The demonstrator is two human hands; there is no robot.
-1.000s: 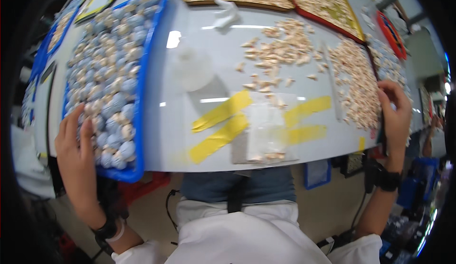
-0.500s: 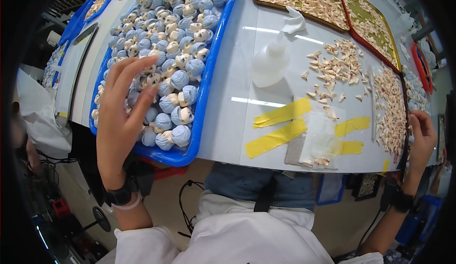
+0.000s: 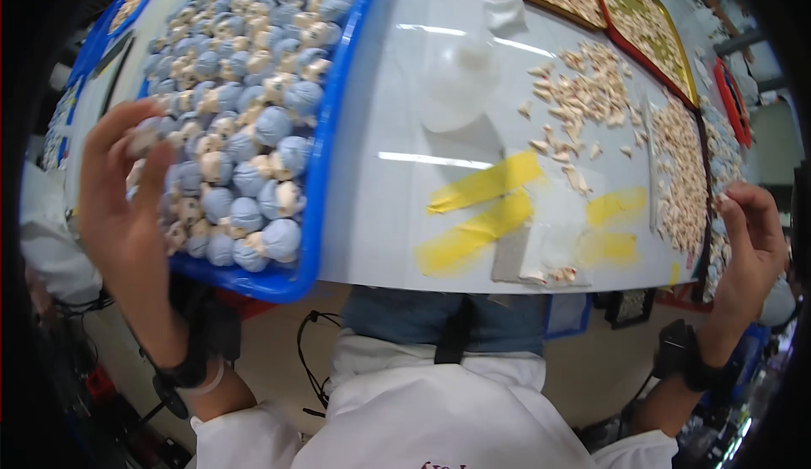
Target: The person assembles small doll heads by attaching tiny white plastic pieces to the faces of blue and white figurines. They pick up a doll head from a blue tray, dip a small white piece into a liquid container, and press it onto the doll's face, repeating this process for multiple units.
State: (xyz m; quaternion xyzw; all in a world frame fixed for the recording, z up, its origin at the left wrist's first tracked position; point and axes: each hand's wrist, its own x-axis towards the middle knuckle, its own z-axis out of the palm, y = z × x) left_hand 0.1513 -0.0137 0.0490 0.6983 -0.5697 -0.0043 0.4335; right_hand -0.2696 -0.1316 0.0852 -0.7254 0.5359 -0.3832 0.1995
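Note:
My left hand, at the left edge of a blue tray, has its thumb and fingers closed round a small doll head with pale blue hair. Motion blurs this hand somewhat. Many more doll heads with blue hair and cream faces fill the tray. Far to the right, my right hand is raised near the table's edge, thumb and fingertips pinched together. Whatever may be between those fingertips is too small to make out. Close to it lies a strip of small cream pointed pieces.
A translucent white bottle stands mid-table beside a crumpled white tissue. Loose pointed pieces lie in a pile. Yellow tape strips flank a clear sheet at the front edge. Piece-filled trays stand at the back right.
My left hand has moved left and closed its fingers on a doll head. The view has shifted, so the table things sit further left and higher. My right hand stays pinched.

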